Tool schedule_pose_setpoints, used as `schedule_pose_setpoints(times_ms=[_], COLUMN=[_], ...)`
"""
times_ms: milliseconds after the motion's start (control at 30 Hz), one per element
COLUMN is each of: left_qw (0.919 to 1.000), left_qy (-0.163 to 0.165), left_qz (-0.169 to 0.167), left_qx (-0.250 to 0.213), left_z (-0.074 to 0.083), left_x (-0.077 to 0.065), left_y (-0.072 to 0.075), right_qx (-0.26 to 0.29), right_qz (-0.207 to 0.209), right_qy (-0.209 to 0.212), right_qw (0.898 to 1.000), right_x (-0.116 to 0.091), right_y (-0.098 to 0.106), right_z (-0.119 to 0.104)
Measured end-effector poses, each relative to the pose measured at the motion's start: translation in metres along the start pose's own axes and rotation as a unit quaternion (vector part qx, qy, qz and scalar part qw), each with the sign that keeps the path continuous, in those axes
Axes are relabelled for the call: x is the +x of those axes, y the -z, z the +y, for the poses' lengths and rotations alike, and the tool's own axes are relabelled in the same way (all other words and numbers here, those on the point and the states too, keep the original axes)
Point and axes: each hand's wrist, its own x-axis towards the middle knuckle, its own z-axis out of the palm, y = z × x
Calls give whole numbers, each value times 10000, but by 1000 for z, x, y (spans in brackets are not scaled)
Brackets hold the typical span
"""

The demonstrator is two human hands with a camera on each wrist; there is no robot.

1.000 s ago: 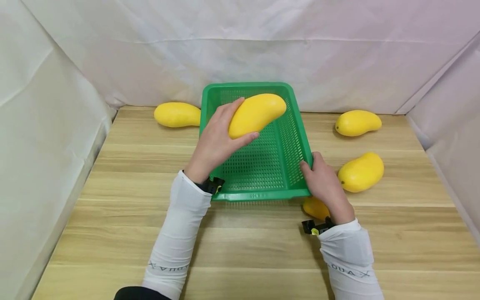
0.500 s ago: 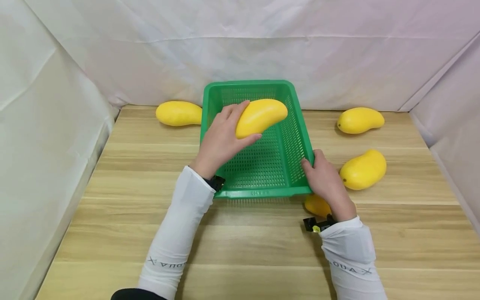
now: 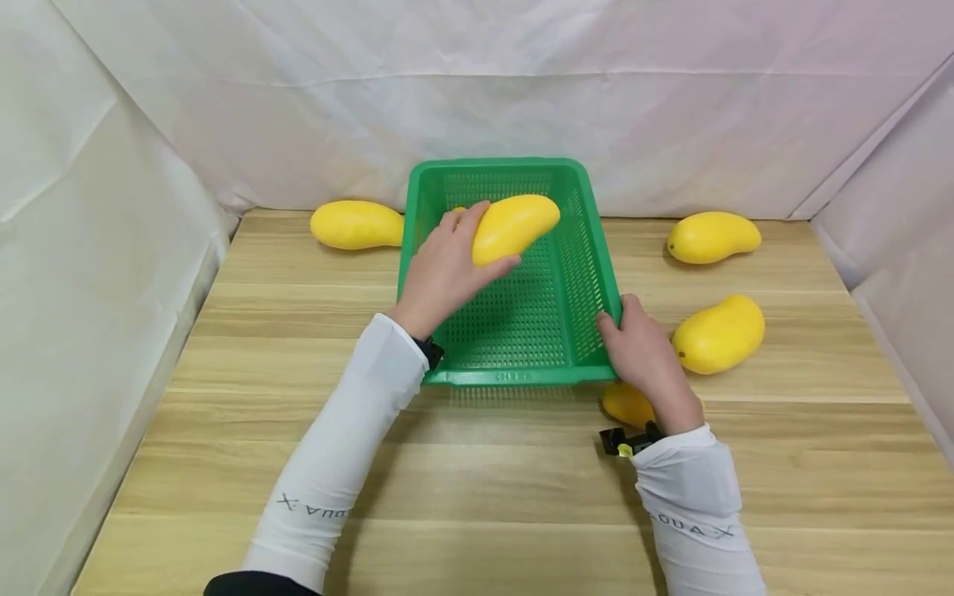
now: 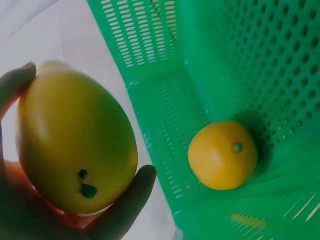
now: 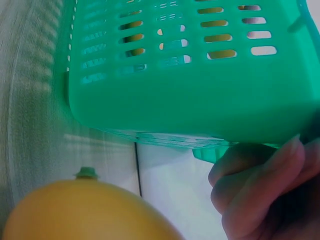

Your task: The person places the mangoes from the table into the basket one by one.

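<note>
My left hand [image 3: 443, 269] grips a plump yellow mango [image 3: 520, 225] over the green perforated basket [image 3: 514, 377]. In the left wrist view the fingers and thumb wrap around this mango [image 4: 75, 140], its stem end facing the camera. Inside the basket lies another mango [image 4: 222, 155], seen end-on; the head view shows just a sliver of it behind my left fingers. My right hand [image 3: 644, 352] holds the basket's rim at the near right corner. Under my right wrist a mango [image 3: 626, 404] is partly hidden; its stem end also shows in the right wrist view [image 5: 90, 212].
One mango [image 3: 356, 224] lies at the back left, touching or close to the basket's side. To the right are two more, a far mango [image 3: 713, 237] and a nearer mango [image 3: 719, 334]. White cloth walls [image 3: 298, 124] bound the wooden table [image 3: 477, 497].
My left hand has shifted slightly with the mango, which now sits a little further left than half a second ago. A sliver of yellow has appeared behind its fingers. My right hand stays at the rim.
</note>
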Motion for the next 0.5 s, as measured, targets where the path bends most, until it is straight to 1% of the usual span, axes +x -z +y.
schedule_pose_setpoints(times_ms=[133,233,367,500], left_qw=[9993,9982,9968,9959], left_qy=[347,544,668,707], left_qz=[-123,-257,-439,-562], left_qx=[-81,-72,-19,-20], left_z=[1,2,5,7], left_x=[6,10,16,25], left_y=[1,0,-5,-12], right_qx=[-18,-11,-9,17], right_qz=[40,39,14,-25], right_qy=[-24,-47,-66,-63], right_qw=[10000,10000,10000,10000], right_x=[0,0,0,0], right_y=[-1,0,0,-2], right_z=[-1,-1,-1,0])
